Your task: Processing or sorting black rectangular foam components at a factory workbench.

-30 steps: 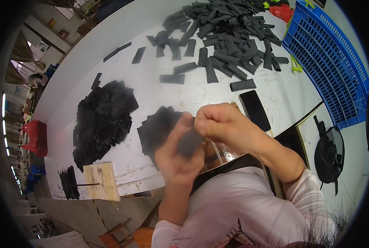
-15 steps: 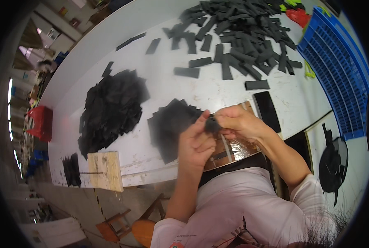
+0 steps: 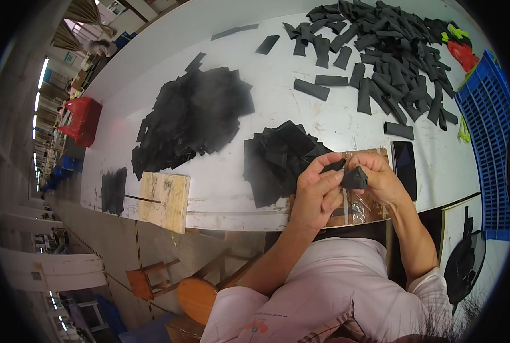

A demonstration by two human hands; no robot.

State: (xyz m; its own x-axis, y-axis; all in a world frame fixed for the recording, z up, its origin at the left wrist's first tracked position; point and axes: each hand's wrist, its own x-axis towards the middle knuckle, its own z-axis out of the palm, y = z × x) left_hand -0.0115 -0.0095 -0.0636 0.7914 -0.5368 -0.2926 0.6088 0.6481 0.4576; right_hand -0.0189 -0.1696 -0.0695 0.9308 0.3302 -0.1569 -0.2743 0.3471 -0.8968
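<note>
Close in front of my body, both hands hold a small piece of black fabric [image 3: 355, 178]. My left hand [image 3: 321, 186] pinches its left side between thumb and forefinger. On the other side, my right hand [image 3: 382, 177] grips it with closed fingers. Beneath them lies a brown board wrapped in clear tape [image 3: 375, 212] at the table's near edge. Just left of my hands is a stack of flat black fabric pieces [image 3: 269, 163]. A larger heap of black pieces [image 3: 201, 114] spreads farther left. Many dark rolled fabric tubes [image 3: 389, 74] are piled at the far right.
A wooden block with a thin rod [image 3: 165, 200] sits at the front left edge, beside a small black stack [image 3: 114, 190]. A phone [image 3: 404, 170] lies right of my right hand. A blue plastic crate [image 3: 489, 126] stands at the right, a red bag [image 3: 82, 121] at the left.
My view has shifted, so the table's contents appear lower and farther right. Both hands still hold the black fabric, which now shows more between them.
</note>
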